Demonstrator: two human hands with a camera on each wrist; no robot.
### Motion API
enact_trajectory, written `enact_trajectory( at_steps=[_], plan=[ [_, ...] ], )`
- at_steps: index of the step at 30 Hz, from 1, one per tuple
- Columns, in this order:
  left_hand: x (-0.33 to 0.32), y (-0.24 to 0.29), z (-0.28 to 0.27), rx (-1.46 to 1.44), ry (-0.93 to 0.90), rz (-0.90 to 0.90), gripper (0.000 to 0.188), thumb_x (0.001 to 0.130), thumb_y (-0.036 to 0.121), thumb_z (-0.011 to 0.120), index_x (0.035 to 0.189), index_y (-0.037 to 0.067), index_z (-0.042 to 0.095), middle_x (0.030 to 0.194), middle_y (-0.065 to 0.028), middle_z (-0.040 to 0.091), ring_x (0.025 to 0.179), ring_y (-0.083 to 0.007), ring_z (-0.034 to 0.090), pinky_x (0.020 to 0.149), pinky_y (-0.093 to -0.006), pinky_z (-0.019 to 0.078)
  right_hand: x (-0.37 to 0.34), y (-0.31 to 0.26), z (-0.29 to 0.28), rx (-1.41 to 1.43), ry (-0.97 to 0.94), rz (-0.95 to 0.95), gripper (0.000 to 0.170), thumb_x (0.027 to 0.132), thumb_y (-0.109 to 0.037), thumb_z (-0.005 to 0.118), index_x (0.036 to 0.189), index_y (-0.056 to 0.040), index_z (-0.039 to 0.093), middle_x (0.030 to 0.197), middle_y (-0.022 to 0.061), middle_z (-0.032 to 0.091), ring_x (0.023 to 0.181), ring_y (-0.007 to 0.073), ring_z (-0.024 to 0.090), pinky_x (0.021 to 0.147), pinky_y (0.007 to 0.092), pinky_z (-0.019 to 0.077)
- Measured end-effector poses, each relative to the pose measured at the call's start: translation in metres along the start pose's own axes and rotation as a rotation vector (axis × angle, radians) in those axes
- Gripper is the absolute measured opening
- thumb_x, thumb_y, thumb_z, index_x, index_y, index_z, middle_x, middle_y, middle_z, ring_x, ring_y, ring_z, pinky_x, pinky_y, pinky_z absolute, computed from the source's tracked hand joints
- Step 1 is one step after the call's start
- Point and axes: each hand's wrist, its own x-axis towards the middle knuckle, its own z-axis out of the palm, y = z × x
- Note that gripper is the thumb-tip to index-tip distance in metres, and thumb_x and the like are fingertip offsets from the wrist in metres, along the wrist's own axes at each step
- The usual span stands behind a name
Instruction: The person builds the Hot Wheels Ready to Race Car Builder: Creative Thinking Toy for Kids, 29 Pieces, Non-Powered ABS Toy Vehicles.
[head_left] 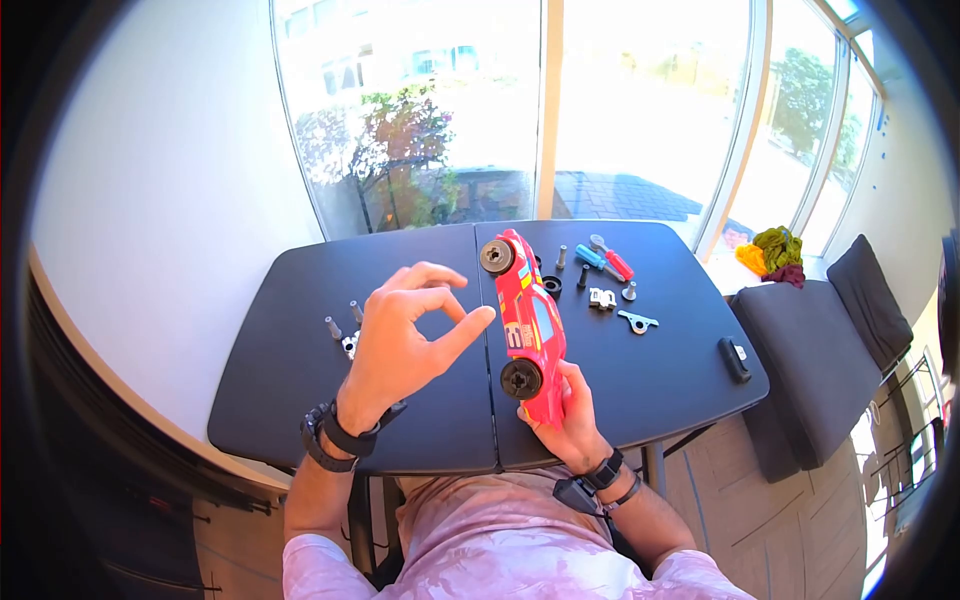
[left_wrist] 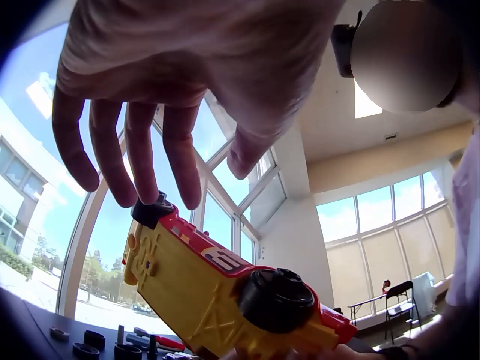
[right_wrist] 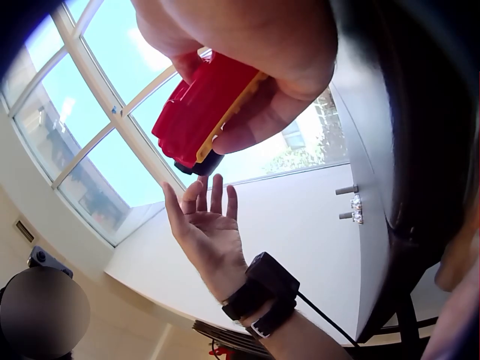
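Observation:
A red toy race car (head_left: 543, 325) with a "3" on its side is held up over the table by my right hand (head_left: 575, 420), which grips one end. Its two near wheels, a grey-hubbed wheel (head_left: 497, 256) and a black wheel (head_left: 521, 379), face left. My left hand (head_left: 400, 325) hovers just left of the car, fingers loosely bent and apart from the thumb, with nothing between them. The left wrist view shows the car's yellow underside (left_wrist: 187, 292). In the right wrist view, fingers and thumb wrap the red body (right_wrist: 202, 112).
On the black folding table (head_left: 280, 330) lie a blue screwdriver (head_left: 592, 257), a red screwdriver (head_left: 618, 264), a black tyre (head_left: 551, 286), a grey bracket (head_left: 638, 321), a white part (head_left: 602, 298) and several bolts. A black device (head_left: 735, 360) sits near the right edge. A grey seat (head_left: 810, 350) stands beyond.

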Motion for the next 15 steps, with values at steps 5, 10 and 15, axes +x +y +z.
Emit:
enact_trajectory(
  at_steps=[5, 10, 15],
  plan=[
    [-0.031, -0.010, 0.025, -0.259, -0.111, -0.304, 0.040, 0.102, 0.032, 0.086, 0.125, 0.001, 0.078, 0.121, -0.0134, 0.082, 0.097, -0.0215, 0.079, 0.088, -0.0373, 0.0610, 0.000, 0.001, 0.001, -0.045, 0.034, -0.030, 0.045, 0.116, -0.046, 0.057, 0.141, -0.0094, 0.064, 0.119, 0.0063, 0.079, 0.097, 0.0197, 0.078, 0.081, 0.0381, 0.0632],
    [-0.067, -0.024, 0.060, -0.717, -0.143, -0.563, 0.077, 0.110, 0.037, 0.078, 0.167, 0.001, 0.040, 0.136, -0.0168, 0.076, 0.115, -0.0182, 0.076, 0.100, -0.0381, 0.0601, -0.004, 0.006, 0.030, -0.251, 0.057, -0.222, 0.055, 0.119, -0.040, 0.058, 0.165, -0.0107, 0.046, 0.149, 0.0094, 0.068, 0.127, 0.0190, 0.073, 0.101, 0.0377, 0.0635],
    [-0.081, -0.024, 0.080, -1.034, 0.071, -0.633, 0.070, 0.116, 0.036, 0.069, 0.169, 0.004, 0.036, 0.147, -0.0131, 0.070, 0.130, -0.0175, 0.071, 0.111, -0.0365, 0.0561, -0.009, 0.007, 0.049, -0.632, -0.056, -0.315, 0.060, 0.121, -0.025, 0.059, 0.174, -0.0081, 0.036, 0.152, 0.0101, 0.062, 0.138, 0.0132, 0.061, 0.114, 0.0342, 0.0558]
  ],
)
